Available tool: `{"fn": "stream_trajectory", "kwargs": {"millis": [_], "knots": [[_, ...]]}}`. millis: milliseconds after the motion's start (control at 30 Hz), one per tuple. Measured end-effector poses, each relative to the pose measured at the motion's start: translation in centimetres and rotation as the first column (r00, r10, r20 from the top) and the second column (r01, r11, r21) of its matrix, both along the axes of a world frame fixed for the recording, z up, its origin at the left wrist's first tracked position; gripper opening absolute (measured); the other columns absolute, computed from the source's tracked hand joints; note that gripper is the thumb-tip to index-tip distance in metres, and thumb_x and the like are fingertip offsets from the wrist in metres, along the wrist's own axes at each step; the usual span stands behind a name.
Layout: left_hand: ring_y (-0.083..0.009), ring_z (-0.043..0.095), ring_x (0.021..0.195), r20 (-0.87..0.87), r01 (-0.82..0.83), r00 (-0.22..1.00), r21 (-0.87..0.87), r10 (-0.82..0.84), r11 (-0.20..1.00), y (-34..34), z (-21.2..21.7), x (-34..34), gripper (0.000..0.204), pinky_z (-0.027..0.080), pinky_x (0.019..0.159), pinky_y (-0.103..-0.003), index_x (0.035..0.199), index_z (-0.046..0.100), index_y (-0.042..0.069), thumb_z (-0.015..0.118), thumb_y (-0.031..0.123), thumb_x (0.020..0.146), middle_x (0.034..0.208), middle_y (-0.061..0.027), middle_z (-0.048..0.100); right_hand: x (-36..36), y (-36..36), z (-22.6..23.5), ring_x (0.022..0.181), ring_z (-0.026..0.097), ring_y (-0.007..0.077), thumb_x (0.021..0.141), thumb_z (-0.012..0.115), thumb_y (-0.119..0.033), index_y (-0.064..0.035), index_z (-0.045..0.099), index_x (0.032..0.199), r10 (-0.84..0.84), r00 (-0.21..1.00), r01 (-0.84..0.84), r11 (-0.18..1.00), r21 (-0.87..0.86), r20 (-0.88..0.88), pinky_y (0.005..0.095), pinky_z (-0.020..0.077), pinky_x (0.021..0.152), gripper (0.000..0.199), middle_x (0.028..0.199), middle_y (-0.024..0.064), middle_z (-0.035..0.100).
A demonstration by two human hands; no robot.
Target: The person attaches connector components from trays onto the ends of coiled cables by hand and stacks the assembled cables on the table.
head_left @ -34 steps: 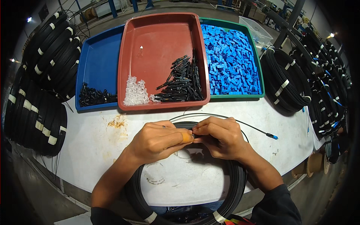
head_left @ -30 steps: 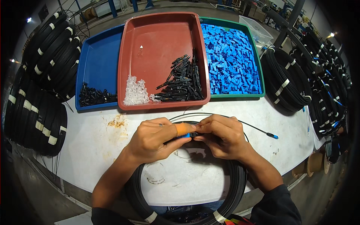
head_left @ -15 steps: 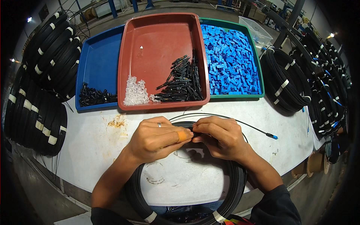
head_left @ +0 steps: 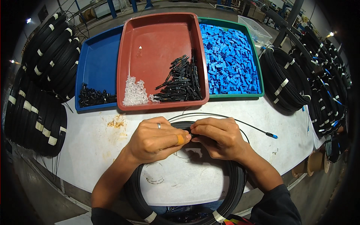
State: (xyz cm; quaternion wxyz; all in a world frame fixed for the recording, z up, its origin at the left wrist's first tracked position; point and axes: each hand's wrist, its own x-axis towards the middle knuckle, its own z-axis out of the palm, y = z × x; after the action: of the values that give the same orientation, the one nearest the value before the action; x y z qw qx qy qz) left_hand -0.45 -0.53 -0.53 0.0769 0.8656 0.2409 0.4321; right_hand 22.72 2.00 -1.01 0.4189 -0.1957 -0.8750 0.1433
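A coil of black cable [head_left: 134, 187] lies in front of me, its near side reaching past the table edge and bound with white tape. Over its far side my left hand [head_left: 157, 138], with a ring and an orange wrap on one finger, is closed in a pinch. My right hand [head_left: 219, 137] pinches too, its fingertips meeting the left ones. Something small and dark shows between them; the fingers hide most of it. One loose cable end curves off to the right and finishes in a blue-tipped connector [head_left: 275, 136] on the table.
Behind the hands, a red tray [head_left: 161, 107] holds black connector parts and clear pieces. A blue tray [head_left: 99, 37] with small black parts stands left, a green tray [head_left: 262, 84] of blue clips right. Taped cable coils [head_left: 33, 123] are stacked left; more coils [head_left: 287, 82] stand right.
My left fingertips have shifted very slightly to the left, and the ring finger has turned a little. Both hands stay pinched together over the coil.
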Motion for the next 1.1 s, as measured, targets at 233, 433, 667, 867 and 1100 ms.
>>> {"fn": "stream_trajectory", "kwargs": {"millis": [233,433,667,867,1100], "knots": [[-0.0139,0.074,0.072,0.0,0.016,1.0,0.015,-0.016,1.0,0.04,0.0,-0.12,0.009,0.054,0.063,-0.027,0.084,0.078,0.006,0.084,0.007,0.078,0.085,-0.0039,0.078,-0.03,-0.07,0.19,0.07,0.072,0.0245,0.076,0.079,-0.007,-0.0033,0.071,0.095,0.023,0.999,-0.021,0.999,-0.048,0.045,0.0349,0.0536,0.052,0.021,0.092,0.0063,0.073],[-0.014,0.074,0.072,-0.032,0.035,0.999,0.041,-0.033,0.999,0.08,-0.13,0.02,0.01,0.054,0.062,-0.027,0.085,0.078,0.006,0.085,0.007,0.078,0.086,-0.004,0.078,0.18,0.16,-0.21,0.069,0.071,0.0236,0.077,0.079,-0.008,-0.0038,0.07,0.094,0.038,0.998,-0.036,0.999,-0.033,0.046,0.034,0.0524,0.051,0.02,0.092,0.0053,0.073],[-0.0145,0.073,0.071,-0.002,0.018,1.0,0.025,-0.018,1.0,0.18,-0.17,-0.12,0.01,0.054,0.061,-0.028,0.085,0.077,0.006,0.084,0.008,0.078,0.086,-0.0041,0.078,0.2,0.06,0.01,0.07,0.071,0.025,0.076,0.078,-0.007,-0.0033,0.069,0.094,0.018,0.999,-0.017,0.999,-0.041,0.033,0.0353,0.0532,0.052,0.02,0.093,0.0057,0.072],[-0.0151,0.073,0.071,-0.017,0.047,0.999,-0.008,-0.047,0.999,0.22,-0.17,-0.23,0.009,0.055,0.062,-0.028,0.085,0.077,0.006,0.084,0.007,0.078,0.085,-0.0051,0.078,0.18,0.19,-0.12,0.069,0.07,0.0263,0.076,0.077,-0.006,-0.0038,0.069,0.094,0.048,0.997,-0.043,0.995,-0.089,0.059,0.036,0.0534,0.053,0.019,0.092,0.006,0.072],[-0.0151,0.073,0.07,-0.001,0.031,1.0,0.028,-0.031,0.999,0.11,-0.32,-0.05,0.01,0.055,0.062,-0.028,0.082,0.077,0.006,0.085,0.007,0.077,0.084,-0.0049,0.078,0.22,0.26,-0.1,0.069,0.07,0.0266,0.076,0.078,-0.006,-0.0038,0.068,0.094,0.065,0.994,-0.055,0.993,-0.108,0.086,0.0355,0.0531,0.053,0.021,0.092,0.0057,0.071]]}}
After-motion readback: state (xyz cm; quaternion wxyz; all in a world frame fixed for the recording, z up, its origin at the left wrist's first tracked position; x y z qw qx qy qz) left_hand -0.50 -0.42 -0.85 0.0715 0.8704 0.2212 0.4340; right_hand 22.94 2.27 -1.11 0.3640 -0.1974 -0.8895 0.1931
